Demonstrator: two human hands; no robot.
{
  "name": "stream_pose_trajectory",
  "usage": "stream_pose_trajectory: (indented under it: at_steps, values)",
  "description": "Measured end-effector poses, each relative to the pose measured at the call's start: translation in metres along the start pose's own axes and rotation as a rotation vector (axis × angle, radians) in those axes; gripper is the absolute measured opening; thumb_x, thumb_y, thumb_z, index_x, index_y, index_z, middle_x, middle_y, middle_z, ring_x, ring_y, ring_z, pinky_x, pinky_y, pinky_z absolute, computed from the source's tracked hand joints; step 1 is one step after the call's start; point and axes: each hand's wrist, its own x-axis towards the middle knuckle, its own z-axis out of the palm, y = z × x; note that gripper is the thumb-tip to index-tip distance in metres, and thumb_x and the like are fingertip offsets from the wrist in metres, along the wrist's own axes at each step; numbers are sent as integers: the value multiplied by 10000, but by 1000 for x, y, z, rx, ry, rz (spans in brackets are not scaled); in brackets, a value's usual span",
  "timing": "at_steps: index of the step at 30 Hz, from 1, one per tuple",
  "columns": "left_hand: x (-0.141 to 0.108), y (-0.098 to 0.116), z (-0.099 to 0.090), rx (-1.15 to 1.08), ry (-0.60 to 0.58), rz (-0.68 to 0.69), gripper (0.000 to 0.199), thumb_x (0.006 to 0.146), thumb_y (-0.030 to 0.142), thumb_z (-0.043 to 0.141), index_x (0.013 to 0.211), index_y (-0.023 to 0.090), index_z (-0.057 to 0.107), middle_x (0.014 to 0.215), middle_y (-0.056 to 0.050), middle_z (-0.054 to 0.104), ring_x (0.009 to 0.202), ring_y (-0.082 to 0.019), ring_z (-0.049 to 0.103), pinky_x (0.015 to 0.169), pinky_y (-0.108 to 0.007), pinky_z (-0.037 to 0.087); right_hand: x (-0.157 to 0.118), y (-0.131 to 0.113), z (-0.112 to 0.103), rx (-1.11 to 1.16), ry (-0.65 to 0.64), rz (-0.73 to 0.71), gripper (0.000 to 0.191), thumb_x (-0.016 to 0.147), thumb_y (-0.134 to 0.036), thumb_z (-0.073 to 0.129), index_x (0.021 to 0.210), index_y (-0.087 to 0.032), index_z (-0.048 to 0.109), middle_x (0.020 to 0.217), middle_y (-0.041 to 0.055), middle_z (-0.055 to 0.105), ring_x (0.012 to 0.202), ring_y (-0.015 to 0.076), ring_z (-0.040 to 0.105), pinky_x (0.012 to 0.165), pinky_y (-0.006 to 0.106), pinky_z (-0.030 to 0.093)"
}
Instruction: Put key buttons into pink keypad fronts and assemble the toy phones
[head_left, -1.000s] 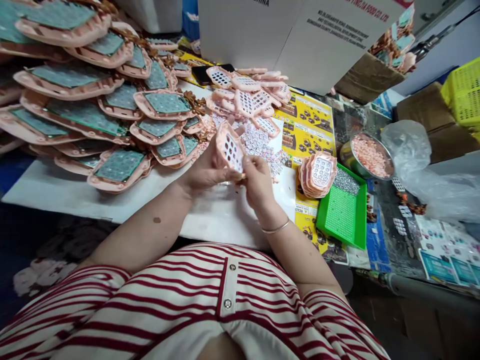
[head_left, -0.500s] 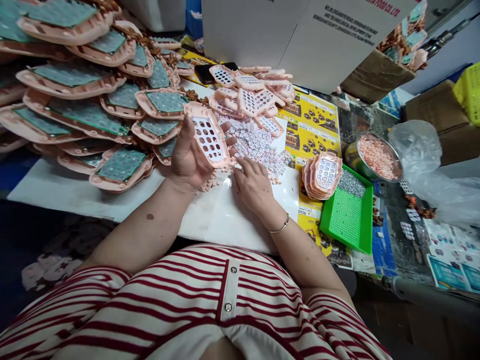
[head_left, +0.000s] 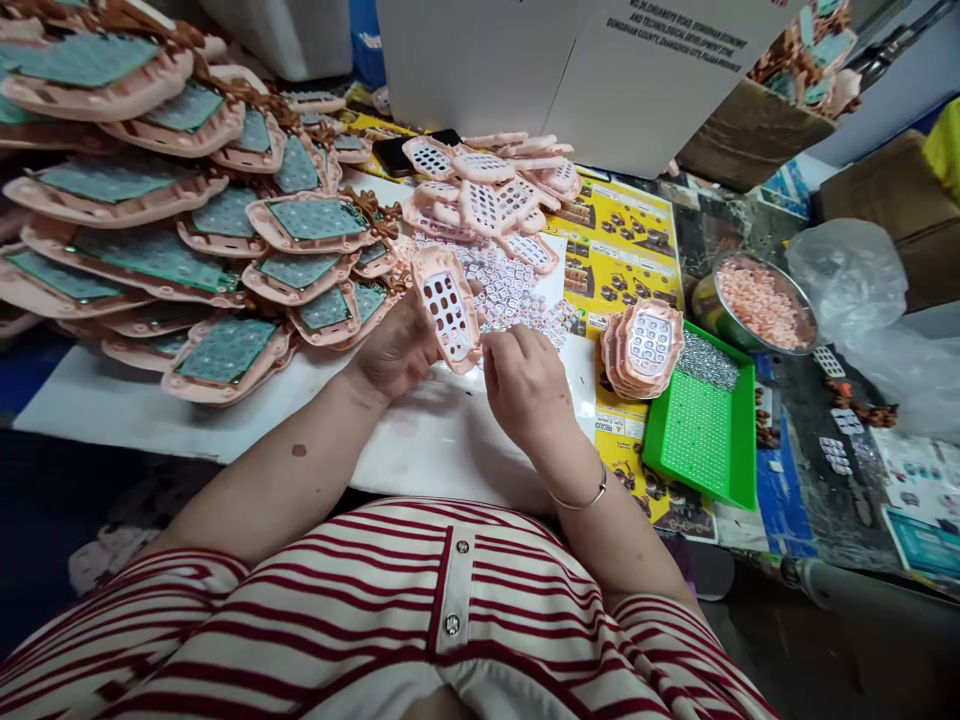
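Note:
My left hand (head_left: 397, 345) grips a pink plastic keypad cover (head_left: 448, 312), tilted up, with rows of holes in its white face. Close against the cover's lower right edge is my right hand (head_left: 529, 390), its thumb and fingers pinched; whatever sits between the fingertips is hidden. Beyond both hands, small white printed keys (head_left: 510, 285) lie heaped on the white board (head_left: 427, 440). More pink covers (head_left: 484, 205) are piled behind the keys. To the right stands a stack of covers, the top one (head_left: 651, 345) filled with printed keys.
Pink shells with green circuit boards (head_left: 225, 355) are stacked high at left. On the right are a green tray (head_left: 697, 430) with small metal parts and a metal bowl (head_left: 765, 300) of pink pieces. A large carton (head_left: 585, 80) stands behind.
My right hand has lifted from the loose pieces on the board to the cover's lower edge, its fingers now pinched. The cover has shifted right and lower in view, and my left fingers have closed more.

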Motion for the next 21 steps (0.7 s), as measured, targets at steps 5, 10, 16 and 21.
stream_pose_trajectory:
  at_steps: [5, 10, 16, 21]
  values:
    - [-1, -1, 2, 62, -61, -34, 749, 596, 537, 886, 1205, 197, 612, 1353, -130, 609, 1202, -320, 608, 835, -343, 562, 2, -8, -10, -13, -190, -39, 280, 884, -6, 378, 916, -110, 636, 851, 120, 575, 750, 212, 435, 681, 342, 368]
    - [0, -3, 0, 16, -35, -58, 748, 580, 598, 871, 1159, 190, 629, 1354, -133, 606, 1146, -316, 639, 744, -318, 579, 0, 0, -3, 197, -91, -22, 259, 946, -96, 423, 1011, -153, 668, 886, 84, 596, 800, 191, 494, 687, 310, 388]
    - [-1, -2, -1, -26, -32, -96, 809, 559, 705, 822, 1154, 182, 660, 1306, -110, 646, 1244, -367, 581, 884, -409, 574, -6, 6, 3, 57, 32, -44, 286, 1016, -206, 388, 1093, -218, 663, 932, 86, 657, 839, 205, 520, 767, 372, 397]
    - [-3, -2, 1, -57, -30, -97, 741, 584, 683, 826, 1175, 264, 669, 1309, -14, 658, 1348, -428, 473, 960, -473, 543, -7, -2, -9, -108, -105, -141, 323, 1011, -144, 334, 1104, -207, 637, 931, 89, 653, 868, 222, 506, 882, 415, 395]
